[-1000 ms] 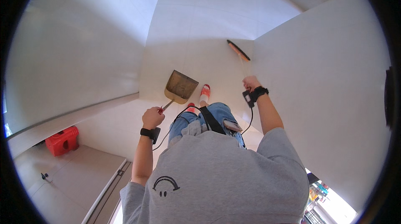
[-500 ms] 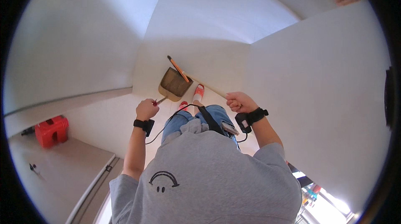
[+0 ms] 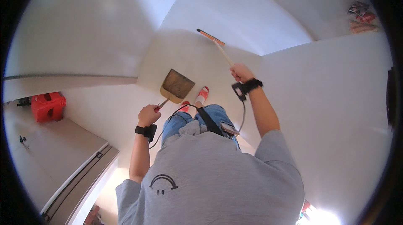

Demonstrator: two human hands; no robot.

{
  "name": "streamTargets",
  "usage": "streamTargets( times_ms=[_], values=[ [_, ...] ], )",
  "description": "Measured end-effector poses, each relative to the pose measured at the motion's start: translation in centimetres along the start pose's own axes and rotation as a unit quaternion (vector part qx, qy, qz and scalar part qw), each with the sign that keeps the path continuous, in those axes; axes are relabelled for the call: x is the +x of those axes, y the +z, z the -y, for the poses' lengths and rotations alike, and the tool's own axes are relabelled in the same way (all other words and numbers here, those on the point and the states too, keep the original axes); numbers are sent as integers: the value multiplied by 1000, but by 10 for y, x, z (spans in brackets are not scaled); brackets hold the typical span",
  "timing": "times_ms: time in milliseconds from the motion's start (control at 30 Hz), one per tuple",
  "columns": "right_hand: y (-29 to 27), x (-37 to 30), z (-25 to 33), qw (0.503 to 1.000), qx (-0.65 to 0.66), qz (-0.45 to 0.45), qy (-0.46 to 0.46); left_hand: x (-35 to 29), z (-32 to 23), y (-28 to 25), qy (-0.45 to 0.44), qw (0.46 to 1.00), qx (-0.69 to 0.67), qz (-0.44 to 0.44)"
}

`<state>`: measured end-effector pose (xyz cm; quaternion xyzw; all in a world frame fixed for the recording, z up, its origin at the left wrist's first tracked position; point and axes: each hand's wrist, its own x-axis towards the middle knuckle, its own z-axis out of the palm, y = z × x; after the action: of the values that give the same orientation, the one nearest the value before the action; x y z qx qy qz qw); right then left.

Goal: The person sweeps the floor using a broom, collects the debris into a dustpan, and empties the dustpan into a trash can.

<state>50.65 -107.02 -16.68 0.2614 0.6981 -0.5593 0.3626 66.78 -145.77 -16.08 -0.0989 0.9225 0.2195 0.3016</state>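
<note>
My left hand [image 3: 149, 115] is closed round the handle of a brownish dustpan [image 3: 178, 84], whose pan rests on the floor in front of my feet. In my right hand [image 3: 242, 73], closed as well, is the pale stick of a broom [image 3: 212, 37]. The broom's narrow orange-and-black head is farther off, beyond the dustpan and to its right, apart from it. Whatever lies inside the pan is too small to make out.
My feet in red-and-white footwear [image 3: 202, 95] stand just behind the dustpan. Pale walls [image 3: 319, 111] rise at both sides. A red plastic object [image 3: 48, 106] is at the left, and a reddish pile [image 3: 364, 17] at the far right. A cable [image 3: 168, 120] hangs at my waist.
My right hand has reached forward, and the broom head has gone from over the dustpan to the far right of it. My left hand and the dustpan have stayed nearly in place.
</note>
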Motion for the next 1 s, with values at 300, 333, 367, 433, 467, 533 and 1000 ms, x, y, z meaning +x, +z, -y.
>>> streamTargets(
  times_ms=[300,333,367,433,467,533,1000],
  values=[
    [48,35,-68,942,-333,-51,-15,1,-14,-16,-54,998,10,-21],
    [53,11,-76,928,-366,-44,-47,2,-16,-16,-42,998,18,-45],
    [56,-15,-76,936,-352,16,-4,3,-16,-18,-42,998,15,-45],
    [63,-67,-80,933,-358,36,31,3,-19,-20,-31,999,18,-25],
    [61,-93,-71,941,-328,70,55,3,-20,-18,-34,999,18,-29],
    [46,-122,-55,957,-253,123,70,2,-26,-21,-35,999,17,-20],
    [-6,-90,50,994,1,102,50,-14,-23,-29,-67,997,-41,-25]
  ],
)
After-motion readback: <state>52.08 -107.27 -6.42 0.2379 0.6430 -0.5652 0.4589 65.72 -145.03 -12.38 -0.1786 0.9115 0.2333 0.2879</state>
